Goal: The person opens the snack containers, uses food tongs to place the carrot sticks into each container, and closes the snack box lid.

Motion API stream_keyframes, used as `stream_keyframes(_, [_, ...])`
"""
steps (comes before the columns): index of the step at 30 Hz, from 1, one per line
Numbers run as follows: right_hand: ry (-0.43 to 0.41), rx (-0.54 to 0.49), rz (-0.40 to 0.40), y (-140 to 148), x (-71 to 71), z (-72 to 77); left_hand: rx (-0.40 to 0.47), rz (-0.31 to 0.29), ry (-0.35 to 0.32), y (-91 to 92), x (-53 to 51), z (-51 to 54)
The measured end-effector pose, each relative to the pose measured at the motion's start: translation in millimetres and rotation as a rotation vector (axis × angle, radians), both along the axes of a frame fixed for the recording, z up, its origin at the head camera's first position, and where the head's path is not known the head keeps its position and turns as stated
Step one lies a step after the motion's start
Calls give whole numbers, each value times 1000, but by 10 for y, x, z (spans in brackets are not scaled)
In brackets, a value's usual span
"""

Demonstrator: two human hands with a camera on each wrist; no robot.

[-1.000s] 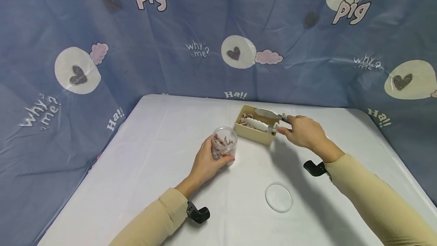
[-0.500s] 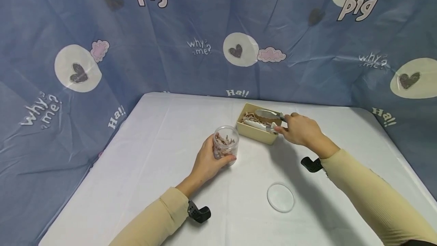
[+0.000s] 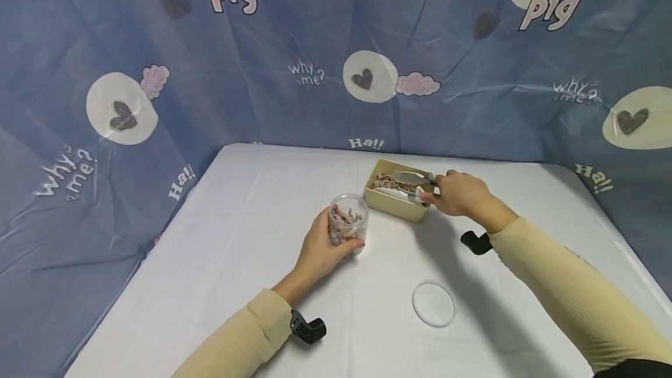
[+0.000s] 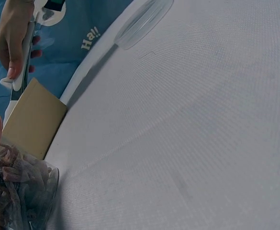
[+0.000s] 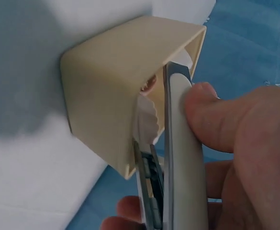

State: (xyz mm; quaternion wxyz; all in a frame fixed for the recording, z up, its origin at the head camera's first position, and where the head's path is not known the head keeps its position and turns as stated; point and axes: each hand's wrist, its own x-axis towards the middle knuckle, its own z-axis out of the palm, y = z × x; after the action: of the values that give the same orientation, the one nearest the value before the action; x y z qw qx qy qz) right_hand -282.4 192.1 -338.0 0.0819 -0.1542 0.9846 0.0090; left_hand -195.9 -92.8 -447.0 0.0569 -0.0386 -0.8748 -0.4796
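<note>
My left hand (image 3: 322, 248) grips a clear plastic jar (image 3: 359, 231) from its left side, thumb across the front. Inside the jar lie reddish-brown dried strips (image 4: 10, 175), and its top is uncovered. With my right hand (image 3: 462, 194) I hold a pair of tongs (image 5: 183, 143), thumb on one arm and fingers round the other. The white scalloped tips of the tongs (image 3: 412, 178) reach down into a cream rectangular box (image 3: 394, 206), spread apart. More brownish strips (image 3: 385, 182) lie in that box, mostly toward its left end. Whether the tips touch them I cannot tell.
A round clear lid (image 3: 433, 304) lies on the white tablecloth (image 3: 252, 214), nearer to me than the box. Behind the table hangs a blue patterned curtain (image 3: 304, 109), which also runs along the left and right sides. The jar stands close to the box's front left corner.
My right hand has lowered the tongs deeper into the box, and their tips have come closer together. My left hand keeps its hold on the jar. The view has shifted slightly.
</note>
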Motion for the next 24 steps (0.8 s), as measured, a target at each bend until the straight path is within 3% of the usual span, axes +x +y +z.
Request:
stream_keyframes(12, [-80,58,43,0,-123,202,-5,-2,-4,-5,13,21])
stream_keyframes(24, [17,-72,29,-107,-76,7,-19,-4,14,-6,4,16])
